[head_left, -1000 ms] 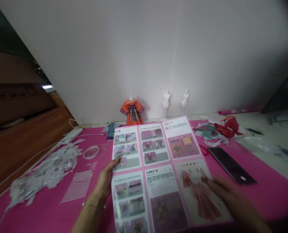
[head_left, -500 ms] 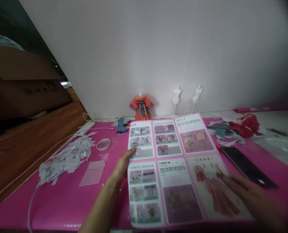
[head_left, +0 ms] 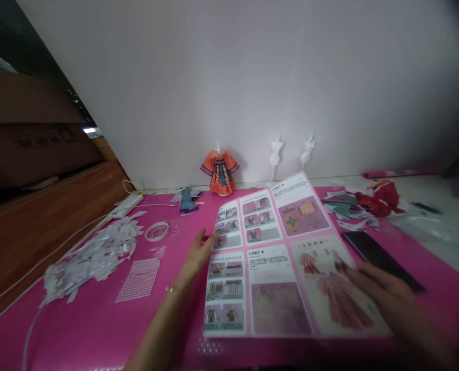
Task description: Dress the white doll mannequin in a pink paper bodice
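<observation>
— Both hands are on the sheet, then? Where does each one sit?

— Left hand (head_left: 198,253) lies flat and open at the left edge of the large glossy fold-out instruction sheet with pink-bordered picture panels (head_left: 279,263), fingertips on that edge near its far-left panels. Right hand (head_left: 380,288) is blurred; it rests with fingers spread on the sheet's near-right panel, over the printed red dress. Neither seems to pinch the paper, though the blur on the right leaves that less sure.

— Which way does the sheet run?

— Its long side runs left to right between the two hands, slightly skewed so the far-right corner points toward the back edge of the pink table mat (head_left: 98,319). The far row of panels looks lifted a little off the mat along the fold; the near row lies flat. It sits right of the mat's middle, its near edge close to the mat's front edge.

— And which hand is nearer its middle?

— Neither by much; each holds one side, the right hand reaching further in.

— What lies around it?

— A dark flat smartphone (head_left: 382,253) just beside the right hand, touching or nearly touching the sheet's right edge. A heap of white paper scraps (head_left: 94,255), a clear tape roll (head_left: 157,231) and a white dotted sticker sheet (head_left: 138,279) toward the left edge. A small mannequin in an orange paper dress (head_left: 219,174) stands at the back edge, two bare white mannequins (head_left: 291,153) beside it.
</observation>
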`<act>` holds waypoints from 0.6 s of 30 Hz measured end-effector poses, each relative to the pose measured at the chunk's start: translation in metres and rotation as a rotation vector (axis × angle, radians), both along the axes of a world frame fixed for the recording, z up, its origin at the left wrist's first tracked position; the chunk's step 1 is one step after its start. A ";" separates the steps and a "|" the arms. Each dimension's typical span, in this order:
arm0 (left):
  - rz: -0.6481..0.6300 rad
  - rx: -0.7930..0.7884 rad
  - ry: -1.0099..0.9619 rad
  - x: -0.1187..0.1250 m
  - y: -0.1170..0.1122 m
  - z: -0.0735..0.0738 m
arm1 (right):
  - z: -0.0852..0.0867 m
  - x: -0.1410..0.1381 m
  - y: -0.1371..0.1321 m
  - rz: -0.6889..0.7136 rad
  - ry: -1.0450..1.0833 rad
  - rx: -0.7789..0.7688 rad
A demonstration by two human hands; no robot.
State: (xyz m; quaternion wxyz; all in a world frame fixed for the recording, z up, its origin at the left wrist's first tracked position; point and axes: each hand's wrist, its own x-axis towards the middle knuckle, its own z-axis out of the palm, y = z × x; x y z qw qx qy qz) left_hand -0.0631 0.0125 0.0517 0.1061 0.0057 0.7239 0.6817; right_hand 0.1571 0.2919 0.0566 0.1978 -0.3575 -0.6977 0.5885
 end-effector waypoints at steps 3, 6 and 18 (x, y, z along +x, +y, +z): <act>-0.020 -0.078 0.219 0.032 0.004 0.018 | 0.000 -0.008 -0.001 0.108 0.039 -0.032; -0.412 -0.260 0.543 0.084 0.019 0.027 | 0.013 -0.022 -0.013 0.199 0.115 -0.100; 0.288 -0.065 0.254 0.092 -0.011 0.060 | 0.013 -0.050 -0.080 0.665 0.237 0.318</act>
